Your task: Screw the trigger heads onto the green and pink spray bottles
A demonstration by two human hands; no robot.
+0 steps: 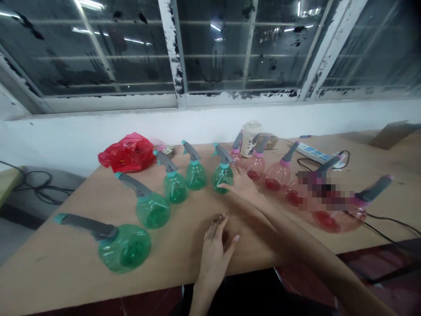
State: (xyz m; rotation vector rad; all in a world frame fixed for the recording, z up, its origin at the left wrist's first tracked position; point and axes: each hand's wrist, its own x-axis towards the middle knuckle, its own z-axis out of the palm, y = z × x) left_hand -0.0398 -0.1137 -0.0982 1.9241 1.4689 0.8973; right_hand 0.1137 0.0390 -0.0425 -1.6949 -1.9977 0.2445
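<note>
My right hand (245,188) reaches to a green spray bottle (222,176) with a grey and teal trigger head. The thumb lies across the front of its round body and the fingers are at its right side; the bottle stands upright on the table. Closer to me, my left hand (215,248) is low over the tabletop, holding nothing, its thumb apart from loosely bent fingers. Left of the held bottle, more green bottles curve toward me: one (196,174), another (176,186), a third (153,210) and the nearest (125,248).
Pink spray bottles (277,175) form a row on the right, partly blurred by a mosaic patch. Behind are a pale can (251,139), a red plastic bag (128,152) and a white power strip (317,154). Black cables (378,232) cross the table's right edge. A window wall closes the back.
</note>
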